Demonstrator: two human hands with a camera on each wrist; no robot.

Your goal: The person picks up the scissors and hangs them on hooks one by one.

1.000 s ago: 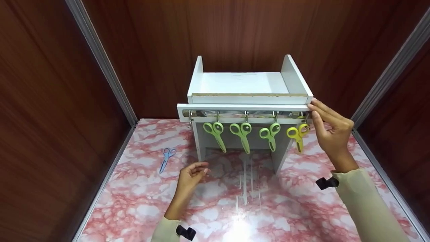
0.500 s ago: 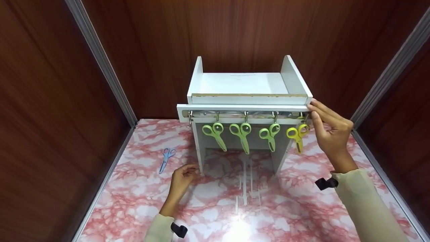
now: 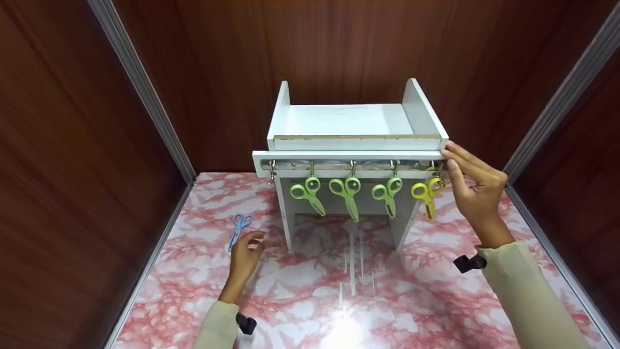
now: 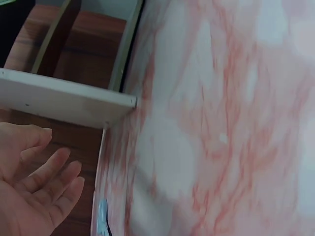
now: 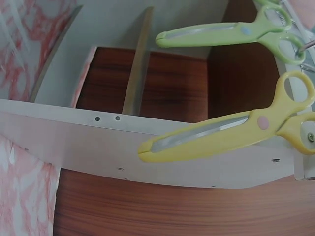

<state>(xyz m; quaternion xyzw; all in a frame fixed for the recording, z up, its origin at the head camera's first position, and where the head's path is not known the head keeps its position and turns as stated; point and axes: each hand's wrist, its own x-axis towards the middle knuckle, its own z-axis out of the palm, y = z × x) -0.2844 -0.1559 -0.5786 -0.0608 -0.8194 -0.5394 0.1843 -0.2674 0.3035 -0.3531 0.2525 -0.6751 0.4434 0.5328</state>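
My left hand (image 3: 246, 257) hovers over the table with loosely bent fingers and nothing in them. It overlaps the lower end of the blue scissors (image 3: 240, 225) lying there; the left wrist view shows only a bit of these blue scissors (image 4: 102, 216). My right hand (image 3: 477, 194) pinches the right end of the white hook rail (image 3: 302, 154) between thumb and fingers. Several green scissors (image 3: 349, 186) hang from the rail's hooks, with yellow scissors (image 3: 426, 194) on the rightmost one. The leftmost hook (image 3: 271, 172) bears nothing.
Behind the rail stands a white shelf unit (image 3: 286, 116) with upright sides. Its left leg panel (image 3: 286, 218) is close to my left hand. The table (image 3: 203, 291) has a red-and-white marbled top, and brown wooden walls (image 3: 339, 48) enclose it.
My left hand has moved left, from beside the shelf unit's left leg to the blue scissors. My right hand has stayed on the rail's end. The hanging scissors sway slightly.
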